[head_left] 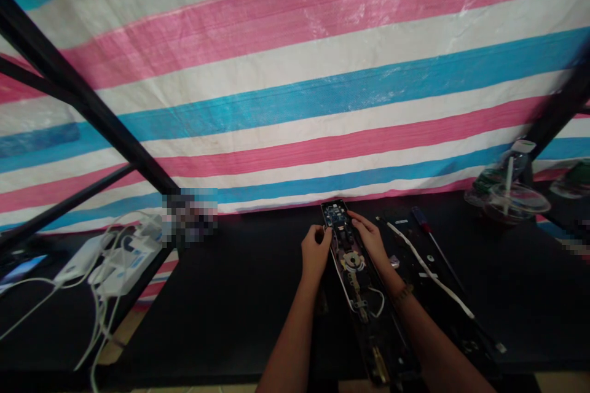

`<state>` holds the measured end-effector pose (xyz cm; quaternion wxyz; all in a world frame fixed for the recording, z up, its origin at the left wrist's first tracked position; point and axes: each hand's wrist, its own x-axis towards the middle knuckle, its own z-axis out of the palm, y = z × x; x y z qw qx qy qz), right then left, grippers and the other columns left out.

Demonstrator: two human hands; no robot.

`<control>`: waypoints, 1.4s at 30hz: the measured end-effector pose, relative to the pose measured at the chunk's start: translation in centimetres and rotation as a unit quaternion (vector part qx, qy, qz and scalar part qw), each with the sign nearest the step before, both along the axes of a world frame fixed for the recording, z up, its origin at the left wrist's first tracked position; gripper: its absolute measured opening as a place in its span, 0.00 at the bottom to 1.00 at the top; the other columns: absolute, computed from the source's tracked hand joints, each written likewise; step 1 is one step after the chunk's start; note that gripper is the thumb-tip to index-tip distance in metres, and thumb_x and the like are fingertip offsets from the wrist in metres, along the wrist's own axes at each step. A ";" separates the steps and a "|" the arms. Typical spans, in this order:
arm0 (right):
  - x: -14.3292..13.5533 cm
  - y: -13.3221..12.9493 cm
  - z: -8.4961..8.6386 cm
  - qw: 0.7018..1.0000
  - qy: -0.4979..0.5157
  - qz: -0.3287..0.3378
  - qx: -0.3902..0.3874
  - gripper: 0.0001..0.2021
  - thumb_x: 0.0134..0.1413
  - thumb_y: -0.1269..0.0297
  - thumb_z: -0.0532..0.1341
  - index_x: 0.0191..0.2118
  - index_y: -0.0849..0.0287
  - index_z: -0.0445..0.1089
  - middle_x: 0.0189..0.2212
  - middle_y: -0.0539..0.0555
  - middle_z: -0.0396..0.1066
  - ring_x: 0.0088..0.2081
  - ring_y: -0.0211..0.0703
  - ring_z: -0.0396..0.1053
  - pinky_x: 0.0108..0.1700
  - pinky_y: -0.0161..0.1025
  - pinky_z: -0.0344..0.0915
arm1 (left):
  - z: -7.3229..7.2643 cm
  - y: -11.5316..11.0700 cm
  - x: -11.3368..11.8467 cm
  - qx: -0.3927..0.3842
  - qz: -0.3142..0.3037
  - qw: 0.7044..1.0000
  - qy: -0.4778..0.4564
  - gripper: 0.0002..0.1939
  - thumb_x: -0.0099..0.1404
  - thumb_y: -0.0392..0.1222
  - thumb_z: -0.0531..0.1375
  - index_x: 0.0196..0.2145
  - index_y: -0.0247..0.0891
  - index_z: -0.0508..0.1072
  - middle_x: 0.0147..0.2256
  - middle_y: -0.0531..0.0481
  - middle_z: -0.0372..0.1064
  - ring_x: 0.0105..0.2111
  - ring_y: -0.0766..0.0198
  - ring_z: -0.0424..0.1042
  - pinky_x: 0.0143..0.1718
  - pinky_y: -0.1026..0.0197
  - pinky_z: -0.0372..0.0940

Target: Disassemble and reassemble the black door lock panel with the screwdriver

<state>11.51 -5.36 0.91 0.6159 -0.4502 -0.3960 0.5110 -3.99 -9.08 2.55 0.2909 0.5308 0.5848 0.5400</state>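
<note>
A long, narrow electronic device housing (343, 276) lies opened on the black table, pointing away from me. At its far end is a dark circuit board (338, 215); a round metal part (353, 261) sits mid-length, with a loop of white wire (378, 302) below it. A brass-coloured piece (380, 363) shows near the close end. My left hand (316, 250) is curled, thumb and finger gripping the left edge beside the board. From the other side my right hand (370, 238) has its fingers closed on the right edge near the board; its fingertips are partly unclear.
Right of the device lie a screwdriver (431, 236), a white cable (426, 270) and several small parts. A plastic cup with a straw (514, 202) stands at the back right. Power strips (126, 267) with tangled white cables are at left, beside a black metal frame (101, 116).
</note>
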 end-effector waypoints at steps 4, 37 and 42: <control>-0.1 0.0 -0.2 0.999 0.006 -0.032 -0.020 0.26 0.42 0.50 0.68 0.47 0.57 0.77 0.45 0.58 0.78 0.47 0.53 0.74 0.51 0.47 0.68 | 0.2 -0.1 0.0 -0.001 -0.004 1.000 -0.006 0.12 0.62 0.52 0.60 0.30 0.40 0.71 0.28 0.52 0.70 0.30 0.62 0.68 0.35 0.61 0.61; 0.1 -0.4 0.4 0.996 0.064 0.018 0.059 0.22 0.47 0.57 0.65 0.50 0.54 0.74 0.48 0.56 0.76 0.48 0.53 0.73 0.51 0.48 0.67 | 0.6 -0.4 0.4 0.040 -0.029 0.997 -0.058 0.12 0.63 0.49 0.59 0.29 0.39 0.66 0.27 0.55 0.62 0.28 0.65 0.63 0.32 0.64 0.59; 0.1 -0.2 0.1 0.997 0.055 0.005 0.054 0.20 0.44 0.62 0.65 0.47 0.55 0.76 0.48 0.55 0.76 0.50 0.51 0.72 0.55 0.48 0.65 | 0.4 0.1 0.3 0.024 0.015 0.999 -0.025 0.12 0.62 0.50 0.59 0.28 0.40 0.65 0.27 0.55 0.63 0.30 0.64 0.64 0.35 0.62 0.59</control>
